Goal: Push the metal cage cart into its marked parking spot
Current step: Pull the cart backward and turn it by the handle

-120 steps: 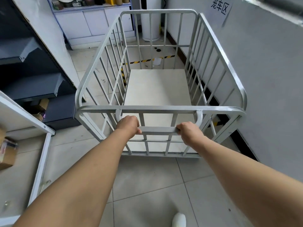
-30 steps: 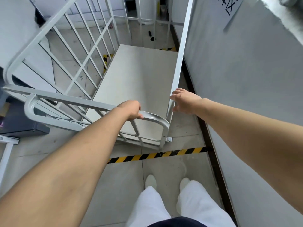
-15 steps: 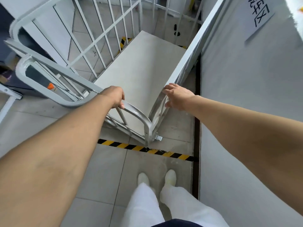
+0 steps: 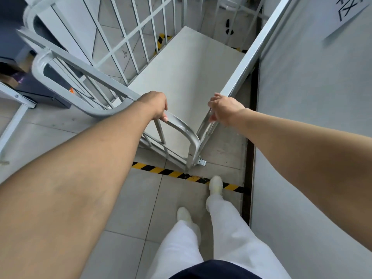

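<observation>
The grey metal cage cart [image 4: 187, 77] stands beside the right wall, its near end just beyond a yellow-and-black floor stripe [image 4: 173, 174]. My left hand [image 4: 155, 105] is closed around the cart's curved near top rail. My right hand [image 4: 224, 108] grips the right side rail close to the near corner. More striped tape [image 4: 161, 42] shows through the bars at the cart's far left. The cart's flat deck holds nothing. Its wheels are hidden.
A grey wall [image 4: 312, 117] with a paper sign [image 4: 348, 15] runs along the right, a dark skirting gap [image 4: 248, 178] at its foot. Dark shelving [image 4: 24, 57] and a white frame [image 4: 14, 109] stand left. My right shoe [image 4: 215, 185] is on the stripe.
The cart rolled forward past the near stripe toward the wall. My right hand shifted from the push bar to the right side rail. My right foot stepped onto the stripe.
</observation>
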Tool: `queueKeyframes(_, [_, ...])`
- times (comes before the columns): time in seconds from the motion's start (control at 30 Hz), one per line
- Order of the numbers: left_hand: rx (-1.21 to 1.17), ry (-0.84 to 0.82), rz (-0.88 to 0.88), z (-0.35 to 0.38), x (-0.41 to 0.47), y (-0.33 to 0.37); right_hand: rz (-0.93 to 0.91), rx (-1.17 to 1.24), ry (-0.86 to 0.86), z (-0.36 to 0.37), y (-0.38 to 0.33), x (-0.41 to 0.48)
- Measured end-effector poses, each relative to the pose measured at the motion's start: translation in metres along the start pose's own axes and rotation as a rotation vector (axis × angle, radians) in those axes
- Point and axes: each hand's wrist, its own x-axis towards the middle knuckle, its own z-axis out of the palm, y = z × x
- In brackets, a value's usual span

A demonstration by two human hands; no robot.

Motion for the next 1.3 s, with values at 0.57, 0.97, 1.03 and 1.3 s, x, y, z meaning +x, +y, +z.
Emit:
queueKeyframes(0.57, [-0.04,0.049,-0.01,0.005,-0.001,-0.006,0.079,-0.078,-0.045,-0.01,-0.01,0.002])
queueKeyframes(0.97, [-0.031,0.046,-0.032,0.003,0.007,-0.011,-0.036,-0.162,-0.121,-0.025,-0.011,0.008])
queueKeyframes(1.03, [-0.035,0.04,-0.027,0.002,0.007,-0.012,-0.063,-0.203,-0.144,-0.031,-0.013,0.01])
queueKeyframes(1.3, [-0.05,0.044,-0.036,0.0,0.01,-0.015,-0.26,-0.454,-0.181,-0.046,-0.021,0.022])
